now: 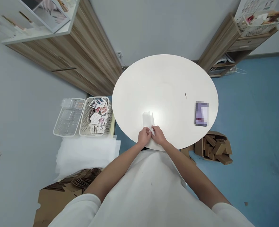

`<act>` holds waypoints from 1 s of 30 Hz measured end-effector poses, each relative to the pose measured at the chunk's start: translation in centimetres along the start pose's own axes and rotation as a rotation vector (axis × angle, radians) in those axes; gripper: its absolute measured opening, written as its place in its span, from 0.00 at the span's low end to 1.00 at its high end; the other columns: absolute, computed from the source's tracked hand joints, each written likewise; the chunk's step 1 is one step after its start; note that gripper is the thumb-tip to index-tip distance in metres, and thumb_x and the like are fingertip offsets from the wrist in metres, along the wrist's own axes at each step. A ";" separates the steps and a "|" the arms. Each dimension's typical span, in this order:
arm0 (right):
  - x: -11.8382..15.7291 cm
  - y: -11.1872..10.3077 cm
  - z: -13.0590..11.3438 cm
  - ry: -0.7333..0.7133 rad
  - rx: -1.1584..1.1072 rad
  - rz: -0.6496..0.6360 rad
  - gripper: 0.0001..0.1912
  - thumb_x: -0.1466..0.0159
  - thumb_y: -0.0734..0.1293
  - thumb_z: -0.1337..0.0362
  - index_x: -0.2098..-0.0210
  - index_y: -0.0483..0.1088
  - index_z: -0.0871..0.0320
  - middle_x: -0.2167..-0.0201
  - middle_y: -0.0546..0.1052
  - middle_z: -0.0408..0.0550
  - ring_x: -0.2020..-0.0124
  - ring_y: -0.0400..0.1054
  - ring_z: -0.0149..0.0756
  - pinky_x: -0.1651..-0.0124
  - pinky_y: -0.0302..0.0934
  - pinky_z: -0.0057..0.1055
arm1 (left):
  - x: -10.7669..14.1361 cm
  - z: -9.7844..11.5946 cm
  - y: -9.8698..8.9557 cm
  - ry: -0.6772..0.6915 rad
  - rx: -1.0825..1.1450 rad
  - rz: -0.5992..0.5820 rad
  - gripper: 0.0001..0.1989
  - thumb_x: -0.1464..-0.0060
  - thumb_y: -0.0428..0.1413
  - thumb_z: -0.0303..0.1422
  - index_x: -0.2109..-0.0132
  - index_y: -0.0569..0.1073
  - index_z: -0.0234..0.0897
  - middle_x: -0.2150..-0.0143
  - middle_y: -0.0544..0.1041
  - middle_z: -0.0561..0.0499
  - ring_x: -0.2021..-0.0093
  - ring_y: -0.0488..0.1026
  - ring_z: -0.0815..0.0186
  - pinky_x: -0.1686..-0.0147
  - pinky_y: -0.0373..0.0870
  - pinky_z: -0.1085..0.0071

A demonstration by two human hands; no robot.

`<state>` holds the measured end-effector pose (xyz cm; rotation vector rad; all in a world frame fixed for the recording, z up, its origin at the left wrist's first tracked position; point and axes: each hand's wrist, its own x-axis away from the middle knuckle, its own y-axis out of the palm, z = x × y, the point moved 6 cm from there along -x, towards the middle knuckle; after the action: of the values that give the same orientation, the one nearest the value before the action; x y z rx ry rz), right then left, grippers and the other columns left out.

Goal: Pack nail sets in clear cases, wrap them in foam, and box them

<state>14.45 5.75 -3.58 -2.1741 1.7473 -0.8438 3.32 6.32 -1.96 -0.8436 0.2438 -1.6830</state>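
A small piece of thin white sheet (148, 119) lies near the front edge of the round white table (168, 75). Both hands are at its lower end, close together. My left hand (144, 136) has its fingers pinched on the sheet's lower edge. Just to the right, my right hand (158, 135) also pinches the sheet, at its lower right corner. A purple item (201, 113), blurred by pixels, rests at the table's right side.
Left of the table stand a white basket of printed cards (82, 126) and a clear-filled basket (69, 121), with white sheets (87, 153) and flattened cardboard (56, 201) below. A box of small brown cartons (215, 146) sits on the floor at right. Wooden cabinets (89, 47) flank the back.
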 end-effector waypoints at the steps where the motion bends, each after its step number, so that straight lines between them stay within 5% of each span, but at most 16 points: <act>1: 0.0 -0.1 0.1 0.005 -0.016 -0.005 0.22 0.48 0.61 0.70 0.53 0.60 0.57 0.64 0.65 0.45 0.66 0.62 0.32 0.60 0.61 0.33 | 0.0 0.0 0.1 0.004 -0.014 -0.004 0.07 0.50 0.50 0.32 0.62 0.65 0.38 0.74 0.69 0.54 0.72 0.68 0.67 0.71 0.66 0.70; 9: -0.4 -0.9 0.4 0.085 -0.153 0.050 0.14 0.44 0.57 0.64 0.58 0.63 0.56 0.69 0.66 0.43 0.69 0.62 0.31 0.62 0.61 0.32 | 1.1 0.2 0.2 0.158 -0.116 -0.028 0.14 0.46 0.44 0.28 0.54 0.67 0.36 0.61 0.70 0.47 0.63 0.69 0.65 0.62 0.68 0.66; 14: -0.5 -0.5 0.4 0.108 -0.087 0.072 0.13 0.46 0.57 0.66 0.60 0.62 0.56 0.71 0.65 0.42 0.72 0.60 0.32 0.65 0.59 0.32 | 1.8 0.3 0.1 0.251 -0.335 0.083 0.17 0.49 0.49 0.28 0.51 0.66 0.37 0.55 0.66 0.45 0.54 0.64 0.59 0.58 0.65 0.62; 18: -0.6 -0.8 0.9 0.171 -0.131 0.057 0.17 0.47 0.59 0.66 0.57 0.60 0.56 0.73 0.64 0.39 0.74 0.60 0.30 0.68 0.59 0.30 | 2.2 1.0 0.8 0.353 -0.432 0.056 0.17 0.48 0.46 0.25 0.51 0.65 0.38 0.52 0.67 0.46 0.50 0.61 0.60 0.54 0.61 0.63; 26: -2.4 -4.1 1.5 0.265 -0.225 0.120 0.21 0.45 0.59 0.59 0.52 0.60 0.56 0.58 0.68 0.48 0.68 0.65 0.30 0.60 0.61 0.33 | 2.9 1.3 1.3 0.455 -0.575 -0.025 0.22 0.45 0.46 0.38 0.44 0.59 0.40 0.46 0.64 0.44 0.46 0.58 0.55 0.54 0.60 0.59; 30: -5.2 -3.9 0.6 0.261 -0.173 0.066 0.27 0.49 0.65 0.55 0.51 0.59 0.55 0.58 0.68 0.48 0.68 0.65 0.31 0.61 0.61 0.32 | 3.2 1.1 1.5 0.482 -0.607 -0.037 0.25 0.46 0.48 0.40 0.42 0.57 0.39 0.44 0.62 0.43 0.44 0.56 0.54 0.51 0.58 0.59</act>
<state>17.37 11.59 -3.57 -2.1778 2.0743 -1.0353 4.93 3.29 -0.75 -0.8607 1.1168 -1.8559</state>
